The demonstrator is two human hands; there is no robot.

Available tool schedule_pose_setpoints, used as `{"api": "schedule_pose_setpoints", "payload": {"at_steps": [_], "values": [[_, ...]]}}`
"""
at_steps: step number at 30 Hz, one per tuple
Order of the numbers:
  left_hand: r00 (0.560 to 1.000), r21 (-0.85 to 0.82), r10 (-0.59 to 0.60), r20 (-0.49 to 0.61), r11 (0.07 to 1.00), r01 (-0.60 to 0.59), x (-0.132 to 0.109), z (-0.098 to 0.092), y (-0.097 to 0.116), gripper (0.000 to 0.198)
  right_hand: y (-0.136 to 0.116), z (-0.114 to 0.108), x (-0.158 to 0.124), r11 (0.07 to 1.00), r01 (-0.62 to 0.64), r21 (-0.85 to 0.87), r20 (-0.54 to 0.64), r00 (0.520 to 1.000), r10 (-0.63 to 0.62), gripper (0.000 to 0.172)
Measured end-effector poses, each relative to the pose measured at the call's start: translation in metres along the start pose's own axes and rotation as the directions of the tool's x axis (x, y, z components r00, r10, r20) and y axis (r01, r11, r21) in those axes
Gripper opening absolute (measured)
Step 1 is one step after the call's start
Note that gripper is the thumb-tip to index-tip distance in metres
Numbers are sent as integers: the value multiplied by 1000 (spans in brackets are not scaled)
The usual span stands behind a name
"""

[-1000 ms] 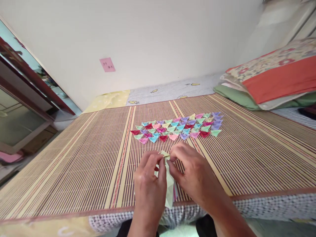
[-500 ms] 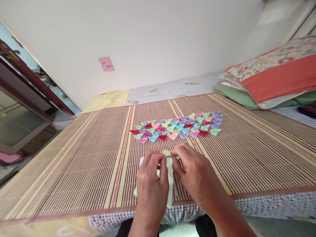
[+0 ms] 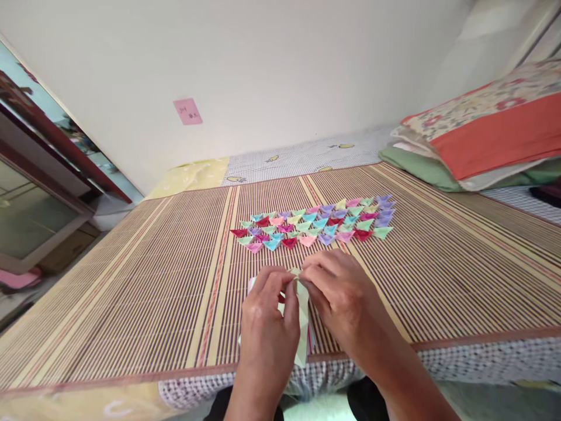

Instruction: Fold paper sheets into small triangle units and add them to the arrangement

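My left hand (image 3: 268, 313) and my right hand (image 3: 339, 292) meet at the front middle of the striped mat. Between their fingertips they pinch a small pale green paper (image 3: 295, 272), mostly hidden by the fingers. Beneath the hands lies a stack of paper sheets (image 3: 302, 321), with pale green on top and coloured edges showing at its right side. Beyond the hands, small folded paper pieces (image 3: 304, 225) in many colours stand in several rows.
The striped mat (image 3: 166, 280) covers the bed, its front edge close to me. Folded bedding (image 3: 499, 137) is piled at the back right. A pink note (image 3: 188, 111) is on the wall behind. A doorway shows at the left.
The fingers of my right hand have closed in further over the small pale green paper, covering more of it. My left hand has hardly moved.
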State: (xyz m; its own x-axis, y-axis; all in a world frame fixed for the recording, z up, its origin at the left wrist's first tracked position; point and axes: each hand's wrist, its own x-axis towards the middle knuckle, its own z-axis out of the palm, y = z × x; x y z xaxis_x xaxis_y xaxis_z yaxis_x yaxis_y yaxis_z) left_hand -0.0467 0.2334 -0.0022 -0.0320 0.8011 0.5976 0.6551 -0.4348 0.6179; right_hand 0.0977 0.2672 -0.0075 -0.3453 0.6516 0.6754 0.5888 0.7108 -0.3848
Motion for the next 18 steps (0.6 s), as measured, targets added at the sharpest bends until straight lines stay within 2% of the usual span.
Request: {"api": "schedule_pose_setpoints", "payload": {"at_steps": [13, 18], "values": [[998, 14, 18, 53, 1000, -18, -1, -2, -5, 20, -2, -5, 1, 999, 9, 48, 11, 1000, -10, 24], [1000, 37, 28, -1, 999, -28, -2, 1, -5, 18, -5, -6, -2, 997, -81, -18, 72, 994, 82, 18]]}}
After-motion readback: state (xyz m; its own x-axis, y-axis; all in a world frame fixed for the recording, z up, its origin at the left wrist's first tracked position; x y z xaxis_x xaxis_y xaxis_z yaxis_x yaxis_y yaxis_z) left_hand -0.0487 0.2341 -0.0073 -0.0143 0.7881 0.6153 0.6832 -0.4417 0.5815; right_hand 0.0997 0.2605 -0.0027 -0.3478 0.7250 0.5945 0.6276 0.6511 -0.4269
